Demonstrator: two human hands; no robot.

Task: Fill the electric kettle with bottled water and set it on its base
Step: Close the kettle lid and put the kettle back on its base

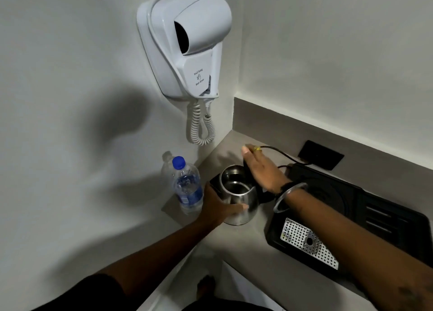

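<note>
- The steel kettle (236,194) is being kept upright near the counter's (246,259) left end, close to its back left corner, its long axis vertical, mouth open upward, black lid (246,172) tipped back
- Its body is being gripped from the left by the left hand (218,207), fingers wrapped across the front
- The lid is being touched by the right hand (261,168), held flat with fingers stretched out; a bangle (287,196) is being worn at that wrist
- A capped water bottle (187,186), blue cap and blue label, unreadable, is being left standing just left of the kettle, against the wall
- A black tray (375,217) with a perforated plate (309,245) is lying to the right
- "Wall hung Hair dryer" is being shown on the white dryer (187,41) above
</note>
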